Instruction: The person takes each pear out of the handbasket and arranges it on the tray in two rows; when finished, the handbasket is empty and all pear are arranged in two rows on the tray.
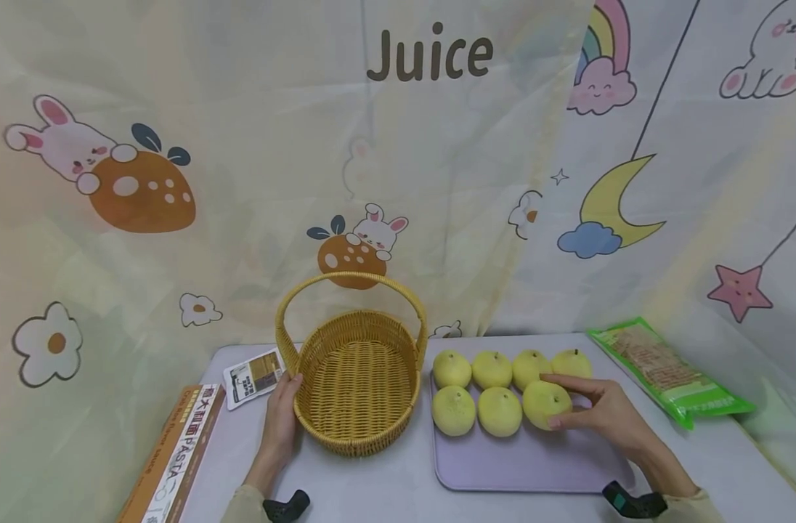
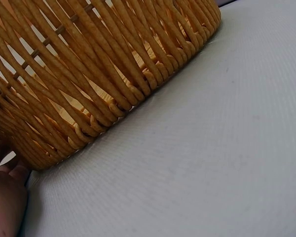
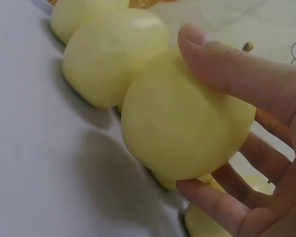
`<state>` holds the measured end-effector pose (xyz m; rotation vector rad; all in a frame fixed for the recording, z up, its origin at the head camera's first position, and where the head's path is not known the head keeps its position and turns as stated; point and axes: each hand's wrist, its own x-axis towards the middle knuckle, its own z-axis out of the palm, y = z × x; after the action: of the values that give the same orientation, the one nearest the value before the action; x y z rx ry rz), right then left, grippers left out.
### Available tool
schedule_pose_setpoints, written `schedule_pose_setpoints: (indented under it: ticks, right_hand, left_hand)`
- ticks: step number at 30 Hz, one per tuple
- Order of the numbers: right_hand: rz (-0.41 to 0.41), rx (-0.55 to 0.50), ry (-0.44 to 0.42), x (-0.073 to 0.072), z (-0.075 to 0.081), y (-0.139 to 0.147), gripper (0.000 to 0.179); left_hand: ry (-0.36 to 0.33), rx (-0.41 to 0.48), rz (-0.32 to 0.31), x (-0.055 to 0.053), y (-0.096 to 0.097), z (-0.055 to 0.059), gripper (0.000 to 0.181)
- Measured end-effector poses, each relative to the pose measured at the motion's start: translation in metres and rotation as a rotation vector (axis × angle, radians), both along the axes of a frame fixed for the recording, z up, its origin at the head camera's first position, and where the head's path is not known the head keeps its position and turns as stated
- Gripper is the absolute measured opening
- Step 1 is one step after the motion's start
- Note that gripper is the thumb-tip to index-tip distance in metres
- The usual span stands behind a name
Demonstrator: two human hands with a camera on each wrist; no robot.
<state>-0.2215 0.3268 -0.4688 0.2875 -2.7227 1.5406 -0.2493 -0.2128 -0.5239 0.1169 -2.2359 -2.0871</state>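
A yellow wicker basket with a tall arched handle stands on the table, its woven floor bare. My left hand rests against its left side; in the left wrist view, fingers touch the wall low down near the base. On the lilac tray, pale yellow round pears sit in two rows. My right hand grips the pear at the near row's right end between thumb and fingers. In the right wrist view this held pear casts a shadow on the tray below it.
Left of the basket lie a small white-and-brown packet and a long orange-and-white pasta box. A green-edged food bag lies right of the tray. Behind the table hangs a printed cloth.
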Motion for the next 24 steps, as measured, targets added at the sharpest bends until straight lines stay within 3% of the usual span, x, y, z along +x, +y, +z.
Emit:
schedule_pose_setpoints:
  ticks: [8, 14, 18, 24]
  right_hand:
    - [0.029, 0.056, 0.154, -0.003, -0.017, -0.003, 0.063]
    - [0.039, 0.073, 0.103, -0.008, -0.018, 0.0, 0.063]
    - [0.077, 0.028, 0.063, -0.008, -0.017, 0.003, 0.064]
    - [0.119, 0.062, 0.129, -0.005, -0.013, 0.011, 0.067]
  left_hand:
    - [-0.008, -0.008, 0.007, 0.003, 0.0, -0.001, 0.068]
    - [-0.001, -0.018, 0.01, 0.001, -0.001, -0.002, 0.068]
    - [-0.004, -0.01, 0.01, -0.001, -0.001, -0.003, 0.067]
    - [-0.027, 0.015, 0.003, -0.003, 0.003, -0.003, 0.067]
